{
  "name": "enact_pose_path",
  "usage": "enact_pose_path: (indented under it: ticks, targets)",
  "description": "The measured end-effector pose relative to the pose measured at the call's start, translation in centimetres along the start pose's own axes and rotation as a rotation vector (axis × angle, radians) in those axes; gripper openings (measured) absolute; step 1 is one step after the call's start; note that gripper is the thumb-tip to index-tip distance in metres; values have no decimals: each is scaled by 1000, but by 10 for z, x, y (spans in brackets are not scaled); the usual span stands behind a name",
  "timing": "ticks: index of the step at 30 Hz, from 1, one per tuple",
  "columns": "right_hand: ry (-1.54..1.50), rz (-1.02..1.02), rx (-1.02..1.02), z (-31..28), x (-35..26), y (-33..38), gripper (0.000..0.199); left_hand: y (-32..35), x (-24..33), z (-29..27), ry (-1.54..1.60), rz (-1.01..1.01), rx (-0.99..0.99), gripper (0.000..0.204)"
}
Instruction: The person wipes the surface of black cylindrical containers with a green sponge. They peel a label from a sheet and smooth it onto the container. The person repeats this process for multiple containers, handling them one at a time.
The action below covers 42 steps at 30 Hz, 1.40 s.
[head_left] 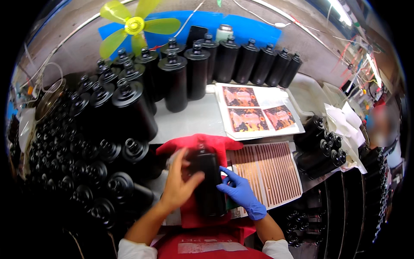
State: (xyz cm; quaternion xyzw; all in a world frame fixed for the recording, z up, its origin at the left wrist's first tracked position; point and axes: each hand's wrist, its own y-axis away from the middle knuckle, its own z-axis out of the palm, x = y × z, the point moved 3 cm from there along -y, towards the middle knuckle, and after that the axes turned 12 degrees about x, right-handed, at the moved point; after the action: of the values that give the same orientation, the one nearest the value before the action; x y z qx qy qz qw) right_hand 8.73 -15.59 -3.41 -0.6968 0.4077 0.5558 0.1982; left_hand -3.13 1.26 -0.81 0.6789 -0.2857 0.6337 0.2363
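Crowding grey worktable (189, 118), black bottles (129, 108)

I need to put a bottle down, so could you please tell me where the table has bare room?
A bare grey patch lies between the upright black bottles, the label sheet and the red cloth. Left of it, lying bottles crowd the surface; right, the striped sticker sheet covers the table.

A white label sheet (258, 111) with three orange-brown pictures lies mid-desk. Just below it, a sheet of copper strip labels (269, 172) reaches the desk's front edge.
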Motion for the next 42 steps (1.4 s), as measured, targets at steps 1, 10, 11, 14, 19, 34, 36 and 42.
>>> enact_pose_path:
  ticks: [1, 10, 11, 14, 19, 34, 36, 42]
  targets:
    - [-35, 13, -24, -2, 6, -4, 59, 16, -18, 1, 65, -51, -35, 91]
    - [611, -182, 876, -264, -5, -170, 70, 14, -48, 24, 517, -339, -324, 88]
    - [703, -187, 909, -293, 14, -189, 66, 12, -45, 27, 555, -347, -334, 85]
    - [777, 21, 525, -292, 8, -227, 42, 15, -33, 15, 556, -392, -197, 81]
    - [421, 136, 442, -321, 36, -224, 20, 14, -32, 11, 454, -327, -149, 92]
    - [724, 32, 552, -314, 36, -233, 35, 27, -30, 15, 463, -335, -47, 97]
    - [542, 60, 559, -320, 43, -236, 31, 26, -32, 12, 420, -328, -91, 97]
    - [615, -57, 751, -318, 34, -226, 23, 36, -39, 9, 407, -280, -86, 95]
